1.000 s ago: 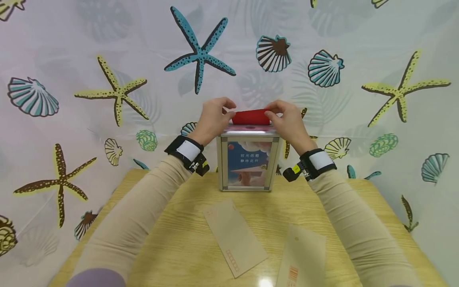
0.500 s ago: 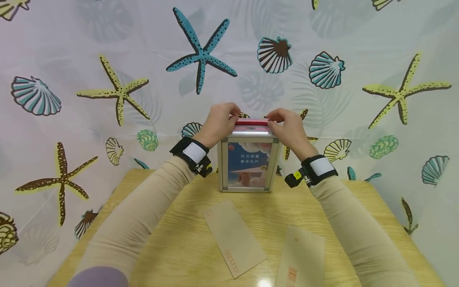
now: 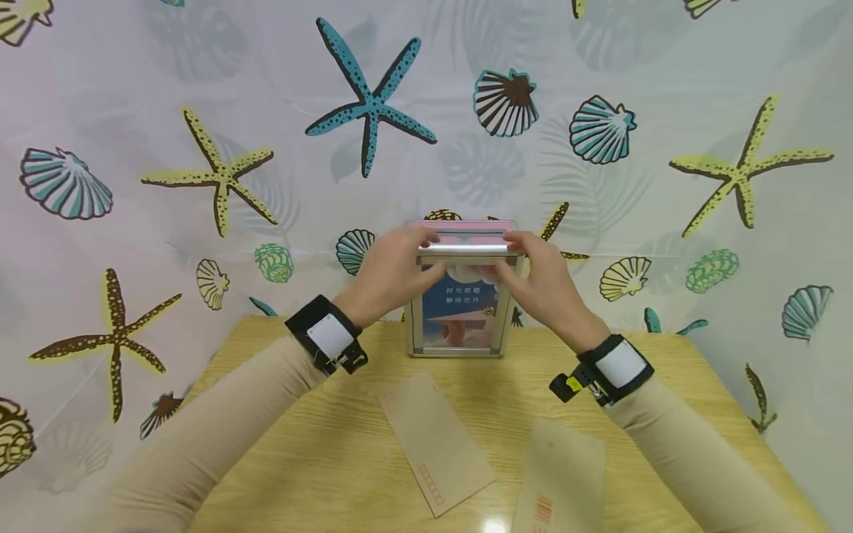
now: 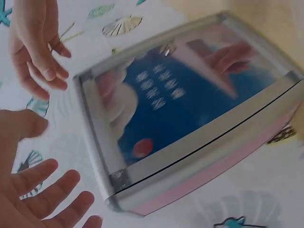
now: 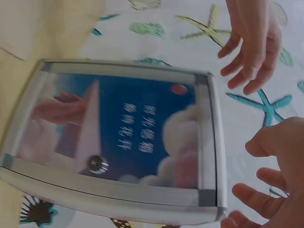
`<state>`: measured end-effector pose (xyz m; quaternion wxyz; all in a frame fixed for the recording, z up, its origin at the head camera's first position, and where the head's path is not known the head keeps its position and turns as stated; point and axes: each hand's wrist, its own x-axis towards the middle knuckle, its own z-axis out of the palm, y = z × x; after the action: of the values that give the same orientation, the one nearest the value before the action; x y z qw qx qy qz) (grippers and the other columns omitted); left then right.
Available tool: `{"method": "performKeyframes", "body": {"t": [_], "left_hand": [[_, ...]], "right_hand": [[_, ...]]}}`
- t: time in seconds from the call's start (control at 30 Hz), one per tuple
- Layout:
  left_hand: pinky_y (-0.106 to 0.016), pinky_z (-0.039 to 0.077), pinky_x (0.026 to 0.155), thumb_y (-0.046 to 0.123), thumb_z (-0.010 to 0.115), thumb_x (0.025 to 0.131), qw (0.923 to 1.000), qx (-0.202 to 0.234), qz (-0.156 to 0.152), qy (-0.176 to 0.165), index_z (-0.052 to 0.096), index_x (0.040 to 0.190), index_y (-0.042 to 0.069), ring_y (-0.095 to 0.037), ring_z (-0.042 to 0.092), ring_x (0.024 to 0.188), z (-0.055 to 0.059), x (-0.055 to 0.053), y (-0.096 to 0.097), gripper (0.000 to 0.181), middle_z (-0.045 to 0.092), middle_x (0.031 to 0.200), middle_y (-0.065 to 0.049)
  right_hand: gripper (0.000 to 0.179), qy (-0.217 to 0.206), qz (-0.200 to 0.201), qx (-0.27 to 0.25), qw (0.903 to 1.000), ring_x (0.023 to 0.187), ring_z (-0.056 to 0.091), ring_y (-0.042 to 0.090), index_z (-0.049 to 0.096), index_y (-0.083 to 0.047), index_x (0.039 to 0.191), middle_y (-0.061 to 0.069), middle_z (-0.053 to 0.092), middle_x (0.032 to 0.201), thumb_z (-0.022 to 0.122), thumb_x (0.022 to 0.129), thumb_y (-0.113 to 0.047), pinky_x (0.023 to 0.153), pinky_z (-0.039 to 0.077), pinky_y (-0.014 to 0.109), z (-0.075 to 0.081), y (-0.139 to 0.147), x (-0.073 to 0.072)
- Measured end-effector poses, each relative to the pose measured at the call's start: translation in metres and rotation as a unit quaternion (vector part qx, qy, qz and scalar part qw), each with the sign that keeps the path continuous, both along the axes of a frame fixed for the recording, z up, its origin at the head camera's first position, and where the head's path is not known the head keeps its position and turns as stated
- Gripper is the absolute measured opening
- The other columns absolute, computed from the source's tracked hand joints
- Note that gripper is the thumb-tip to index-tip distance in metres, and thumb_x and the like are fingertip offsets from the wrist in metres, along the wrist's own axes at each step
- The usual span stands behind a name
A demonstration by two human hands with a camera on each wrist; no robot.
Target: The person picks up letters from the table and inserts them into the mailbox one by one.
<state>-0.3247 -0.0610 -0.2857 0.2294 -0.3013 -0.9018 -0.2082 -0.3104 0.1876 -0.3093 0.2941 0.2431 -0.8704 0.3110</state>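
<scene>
A silver-framed mailbox (image 3: 460, 314) with a blue and pink picture front stands upright at the back of the table. Along its pink top runs a narrow slot (image 3: 472, 232), with no red paper showing above it. My left hand (image 3: 395, 274) is by the box's upper left corner, fingers spread and holding nothing. At the upper right corner is my right hand (image 3: 552, 289), also with loose fingers and nothing in them. Both wrist views show a gap between the hands and the box; a round lock (image 5: 97, 164) sits on its front.
Two tan envelopes lie on the wooden table (image 3: 320, 444) in front of the box: one slanted envelope (image 3: 436, 444) in the middle and another envelope (image 3: 565, 474) to its right. Behind hangs a white cloth (image 3: 280, 59) printed with starfish and shells.
The red paper, held between both hands over the mailbox, went down into the top slot and is out of sight. Both hands have let go, spread their fingers and drawn back toward me.
</scene>
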Motion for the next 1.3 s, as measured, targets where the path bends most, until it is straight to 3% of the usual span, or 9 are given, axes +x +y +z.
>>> {"method": "performKeyframes", "body": {"t": [0.13, 0.23, 0.3, 0.5, 0.7, 0.87, 1.03, 1.2, 1.3], "left_hand": [[-0.037, 0.055, 0.070, 0.045, 0.066, 0.086, 0.9994, -0.025, -0.011, 0.021, 0.065, 0.117, 0.009, -0.020, 0.063, 0.084, -0.025, 0.020, -0.010, 0.047, 0.071, 0.107, -0.009], [-0.039, 0.057, 0.076, 0.052, 0.065, 0.084, 0.9989, -0.040, -0.007, 0.023, 0.063, 0.123, 0.009, -0.022, 0.065, 0.092, -0.045, 0.034, -0.016, 0.058, 0.068, 0.115, -0.010], [-0.041, 0.057, 0.079, 0.057, 0.063, 0.083, 0.9987, -0.050, 0.001, 0.012, 0.058, 0.129, 0.008, -0.025, 0.064, 0.099, -0.058, 0.043, -0.018, 0.068, 0.065, 0.122, -0.012], [-0.056, 0.048, 0.095, 0.074, 0.054, 0.079, 0.9931, -0.088, 0.034, -0.070, 0.041, 0.146, 0.009, -0.034, 0.048, 0.126, -0.101, 0.066, -0.024, 0.094, 0.048, 0.143, -0.016], [-0.069, 0.041, 0.093, 0.079, 0.054, 0.077, 0.9804, -0.099, 0.063, -0.158, 0.021, 0.155, 0.015, -0.043, 0.037, 0.133, -0.132, 0.079, -0.035, 0.107, 0.035, 0.153, -0.017], [-0.071, 0.041, 0.092, 0.084, 0.052, 0.073, 0.9641, -0.097, 0.086, -0.232, 0.027, 0.153, 0.012, -0.046, 0.037, 0.132, -0.144, 0.084, -0.042, 0.111, 0.038, 0.150, -0.021], [-0.066, 0.046, 0.089, 0.088, 0.050, 0.070, 0.9464, -0.097, 0.108, -0.289, 0.034, 0.150, 0.006, -0.045, 0.045, 0.125, -0.158, 0.082, -0.049, 0.116, 0.047, 0.141, -0.024], [-0.066, 0.046, 0.088, 0.084, 0.055, 0.071, 0.9394, -0.099, 0.121, -0.305, 0.035, 0.148, 0.003, -0.045, 0.046, 0.123, -0.172, 0.074, -0.054, 0.113, 0.048, 0.139, -0.025], [-0.065, 0.046, 0.088, 0.086, 0.055, 0.070, 0.9350, -0.112, 0.131, -0.310, 0.035, 0.148, 0.003, -0.045, 0.047, 0.122, -0.178, 0.068, -0.057, 0.116, 0.048, 0.138, -0.026]], "right_hand": [[0.048, 0.008, 0.011, 0.048, 0.9988, 0.111, 0.052, 0.039, 0.051, 0.005, 0.129, 0.025, 0.060, 0.117, 0.069, 0.089, -0.016, 0.101, 0.036, 0.057, -0.018, -0.002, 0.018], [0.057, -0.007, 0.007, 0.075, 0.9971, 0.120, 0.046, 0.040, 0.048, 0.004, 0.133, 0.025, 0.056, 0.126, 0.070, 0.088, -0.023, 0.108, 0.025, 0.061, -0.036, -0.002, 0.032], [0.064, -0.028, 0.009, 0.092, 0.9953, 0.126, 0.042, 0.042, 0.046, 0.002, 0.137, 0.023, 0.054, 0.132, 0.071, 0.087, -0.030, 0.108, 0.026, 0.063, -0.048, 0.000, 0.043], [0.087, -0.090, 0.019, 0.152, 0.9841, 0.132, 0.036, 0.046, 0.036, -0.006, 0.147, 0.021, 0.048, 0.141, 0.072, 0.082, -0.050, 0.103, 0.036, 0.066, -0.088, 0.007, 0.077], [0.096, -0.159, 0.019, 0.183, 0.9700, 0.129, 0.041, 0.046, 0.034, -0.001, 0.147, 0.026, 0.049, 0.138, 0.071, 0.079, -0.057, 0.099, 0.042, 0.063, -0.114, 0.011, 0.105], [0.103, -0.219, 0.021, 0.203, 0.9541, 0.124, 0.048, 0.039, 0.032, 0.002, 0.148, 0.025, 0.050, 0.136, 0.069, 0.078, -0.065, 0.097, 0.047, 0.056, -0.129, 0.019, 0.124], [0.106, -0.272, 0.042, 0.198, 0.9407, 0.120, 0.050, 0.040, 0.031, 0.003, 0.147, 0.027, 0.051, 0.135, 0.072, 0.076, -0.064, 0.094, 0.049, 0.056, -0.138, 0.023, 0.137], [0.100, -0.308, 0.082, 0.200, 0.9264, 0.117, 0.051, 0.041, 0.036, 0.007, 0.143, 0.029, 0.051, 0.132, 0.072, 0.078, -0.060, 0.090, 0.051, 0.055, -0.140, 0.021, 0.143], [0.091, -0.303, 0.097, 0.208, 0.9250, 0.110, 0.055, 0.035, 0.044, 0.010, 0.136, 0.025, 0.054, 0.125, 0.072, 0.080, -0.056, 0.085, 0.054, 0.049, -0.142, 0.016, 0.143]]}}
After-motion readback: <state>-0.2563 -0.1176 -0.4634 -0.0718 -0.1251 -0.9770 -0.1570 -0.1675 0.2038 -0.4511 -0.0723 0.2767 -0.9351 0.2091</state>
